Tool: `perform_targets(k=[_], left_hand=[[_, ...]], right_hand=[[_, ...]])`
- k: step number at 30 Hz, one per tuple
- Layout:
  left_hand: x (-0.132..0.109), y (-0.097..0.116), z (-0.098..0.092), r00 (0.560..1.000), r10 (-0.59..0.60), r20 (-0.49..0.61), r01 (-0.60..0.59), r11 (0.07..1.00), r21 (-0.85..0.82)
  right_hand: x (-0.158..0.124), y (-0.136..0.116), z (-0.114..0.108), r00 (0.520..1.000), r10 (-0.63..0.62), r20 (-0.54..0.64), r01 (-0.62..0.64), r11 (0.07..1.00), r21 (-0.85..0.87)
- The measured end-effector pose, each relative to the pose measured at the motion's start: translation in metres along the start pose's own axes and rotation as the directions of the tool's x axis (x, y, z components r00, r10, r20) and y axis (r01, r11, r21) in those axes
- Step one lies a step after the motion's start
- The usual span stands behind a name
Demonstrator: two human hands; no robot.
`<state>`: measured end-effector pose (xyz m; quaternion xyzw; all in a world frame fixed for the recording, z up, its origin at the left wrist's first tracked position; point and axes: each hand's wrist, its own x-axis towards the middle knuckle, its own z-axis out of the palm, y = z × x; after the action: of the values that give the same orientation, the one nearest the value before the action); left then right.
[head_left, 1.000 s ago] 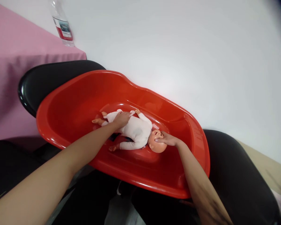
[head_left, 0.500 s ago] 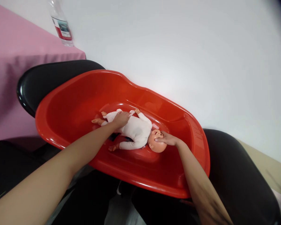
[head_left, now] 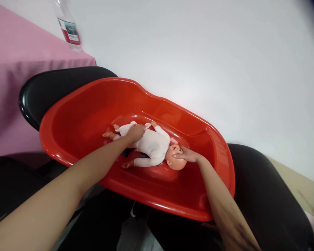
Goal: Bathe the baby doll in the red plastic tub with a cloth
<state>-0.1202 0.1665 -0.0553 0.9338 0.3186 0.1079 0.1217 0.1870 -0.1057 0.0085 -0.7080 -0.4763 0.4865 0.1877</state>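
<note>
A baby doll [head_left: 154,143] in white clothing lies on its back in a red plastic baby bathtub [head_left: 75,104], head toward the right and bare feet toward the left. My left hand [head_left: 136,134] rests on the doll's lower belly, its fingers curled over the cloth and partly hidden. At the other end my right hand [head_left: 188,154] grips the doll's head, the thumb across the forehead side and the fingers over the far side, mostly out of sight. One doll arm points toward me, the other toward the far wall of the tub.
The tub sits across black padded seats, one on the left [head_left: 54,87] and one on the right [head_left: 261,188]. A clear bottle [head_left: 70,33] stands on a pink-covered table [head_left: 28,45] at the upper left. Behind the tub rises a white wall [head_left: 199,52].
</note>
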Motion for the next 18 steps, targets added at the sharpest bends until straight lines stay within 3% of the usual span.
perform_targets(k=[18], left_hand=[[0.0001, -0.0010, 0.0016, 1.000, -0.023, 0.006, 0.023, 0.999, 0.024]], right_hand=[[0.0021, 0.0037, -0.0007, 0.999, -0.027, 0.025, 0.027, 1.000, 0.005]])
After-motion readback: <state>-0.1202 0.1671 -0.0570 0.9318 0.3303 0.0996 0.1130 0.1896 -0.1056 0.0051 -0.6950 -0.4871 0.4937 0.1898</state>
